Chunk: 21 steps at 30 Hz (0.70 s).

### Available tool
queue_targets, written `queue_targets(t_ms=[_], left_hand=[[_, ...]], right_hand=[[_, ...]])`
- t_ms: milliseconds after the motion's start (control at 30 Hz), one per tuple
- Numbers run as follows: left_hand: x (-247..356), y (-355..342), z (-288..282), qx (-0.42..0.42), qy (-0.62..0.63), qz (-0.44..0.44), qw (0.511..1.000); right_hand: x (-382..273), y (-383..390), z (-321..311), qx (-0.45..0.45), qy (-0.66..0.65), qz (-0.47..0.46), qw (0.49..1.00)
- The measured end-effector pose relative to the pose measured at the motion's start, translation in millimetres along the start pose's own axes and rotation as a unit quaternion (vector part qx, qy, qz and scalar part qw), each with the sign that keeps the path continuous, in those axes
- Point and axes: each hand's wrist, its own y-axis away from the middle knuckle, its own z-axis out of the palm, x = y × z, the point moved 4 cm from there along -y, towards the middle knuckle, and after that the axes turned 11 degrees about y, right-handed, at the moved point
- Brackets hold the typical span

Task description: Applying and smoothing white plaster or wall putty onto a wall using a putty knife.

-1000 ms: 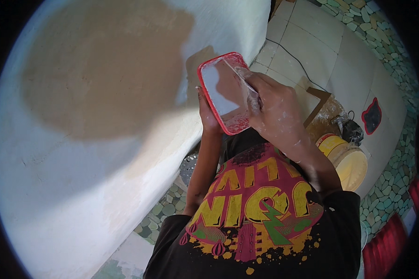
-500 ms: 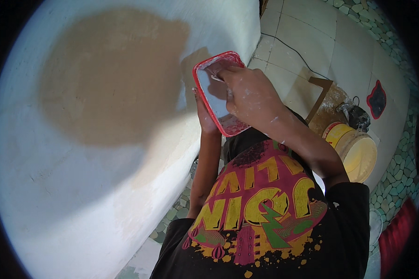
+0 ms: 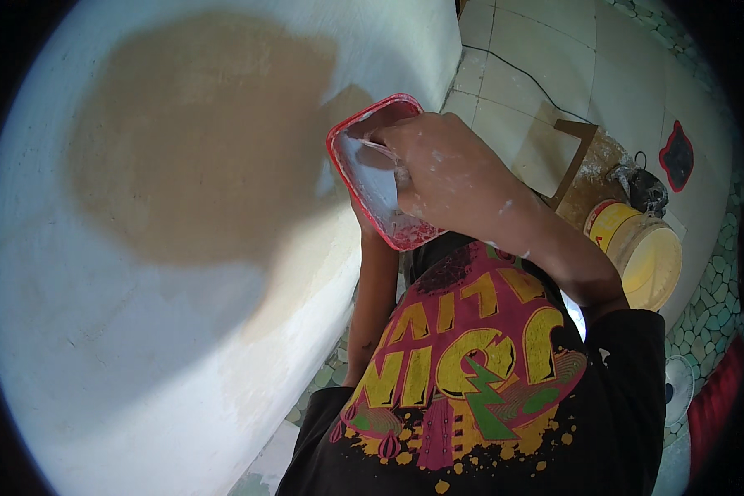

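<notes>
Red-rimmed tray point(image 3: 413, 232) upper centre of frame; left hand point(image 3: 363, 220) under it, finger spread hidden. Right fingers point(image 3: 442, 169) closed on thin scraper point(image 3: 378, 149) inside. Hard scraping could tip tray, spilling pale paste point(image 3: 379, 180).

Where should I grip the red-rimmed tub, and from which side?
I'd take the red-rimmed tub by its outer wall under the rim, from the left and below: the mouth faces the camera, pale paste lies inside, and the right hand blocks the right.

The tray point(image 3: 413, 235) is red, paste point(image 3: 378, 183) (seemingly) whitish.
</notes>
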Motion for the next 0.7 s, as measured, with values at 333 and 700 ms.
queue_targets(t_ms=[333, 700], left_hand=[[6, 5, 16, -0.022, 0.058, 0.017, 0.998], [19, -3, 12, -0.182, -0.035, 0.084, 0.979]], right_hand=[[-6, 22, -5, 0.05, -0.101, 0.012, 0.994], [-3, 39, 31, 0.178, -0.237, 0.026, 0.955]])
